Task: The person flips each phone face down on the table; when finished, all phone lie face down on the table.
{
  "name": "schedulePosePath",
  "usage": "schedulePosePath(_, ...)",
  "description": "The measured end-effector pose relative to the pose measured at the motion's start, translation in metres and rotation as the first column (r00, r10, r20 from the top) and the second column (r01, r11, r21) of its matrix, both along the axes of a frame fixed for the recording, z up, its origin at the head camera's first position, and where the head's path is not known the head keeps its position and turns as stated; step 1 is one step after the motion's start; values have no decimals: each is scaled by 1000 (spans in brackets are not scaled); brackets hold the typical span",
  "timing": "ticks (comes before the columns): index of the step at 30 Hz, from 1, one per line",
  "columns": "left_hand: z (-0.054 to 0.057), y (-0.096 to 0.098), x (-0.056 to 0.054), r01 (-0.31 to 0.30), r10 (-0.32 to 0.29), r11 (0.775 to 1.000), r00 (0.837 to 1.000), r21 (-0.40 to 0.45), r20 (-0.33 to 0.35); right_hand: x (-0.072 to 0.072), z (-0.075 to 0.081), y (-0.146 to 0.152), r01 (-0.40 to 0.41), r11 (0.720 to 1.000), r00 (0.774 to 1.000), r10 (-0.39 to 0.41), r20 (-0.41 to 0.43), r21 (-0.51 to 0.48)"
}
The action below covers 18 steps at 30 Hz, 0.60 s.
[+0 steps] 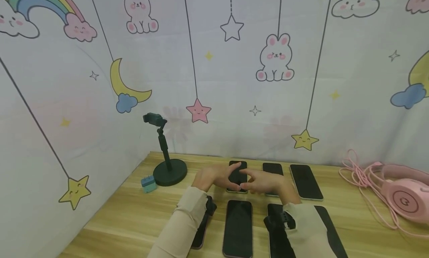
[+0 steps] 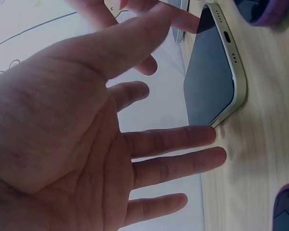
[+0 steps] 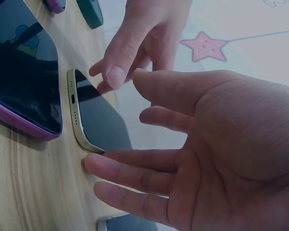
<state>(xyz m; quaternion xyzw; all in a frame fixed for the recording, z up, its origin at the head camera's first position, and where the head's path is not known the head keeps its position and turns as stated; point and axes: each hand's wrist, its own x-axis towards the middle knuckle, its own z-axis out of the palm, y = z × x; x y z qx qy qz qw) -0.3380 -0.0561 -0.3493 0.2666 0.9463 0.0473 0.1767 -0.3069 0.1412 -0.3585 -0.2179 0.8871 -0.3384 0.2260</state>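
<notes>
A phone with a pale frame and dark screen (image 1: 237,173) lies flat in the back row. Both my hands hover around it with fingers spread, the left hand (image 1: 218,176) at its left side and the right hand (image 1: 264,181) at its right. In the head view the thumbs and forefingers meet or nearly meet over the phone; whether they touch I cannot tell. The left wrist view has the left palm (image 2: 77,125) beside the pale phone (image 2: 209,72), fingertips near its edge. Likewise, the right hand (image 3: 221,139) has fingertips close to the phone's corner (image 3: 101,115). Neither hand grips anything.
Two more phones lie at the back, one partly behind the right hand (image 1: 273,168), one farther right (image 1: 306,181). Several phones, including a purple-edged one (image 1: 237,228), lie in front under the forearms. A black stand (image 1: 169,172), small blue block (image 1: 149,184) and pink headphones (image 1: 403,198) flank them.
</notes>
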Motion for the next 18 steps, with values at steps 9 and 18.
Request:
schedulePosePath(9,0,5,4,-42,42,997,999,-70,1,2,-1,-3,26,998,1000,-25,16,-60)
schedulePosePath(18,-4,1,-2,22,-22,999,1000,27,-17,-5,-11,-8,288,936,955,-266,129,-203)
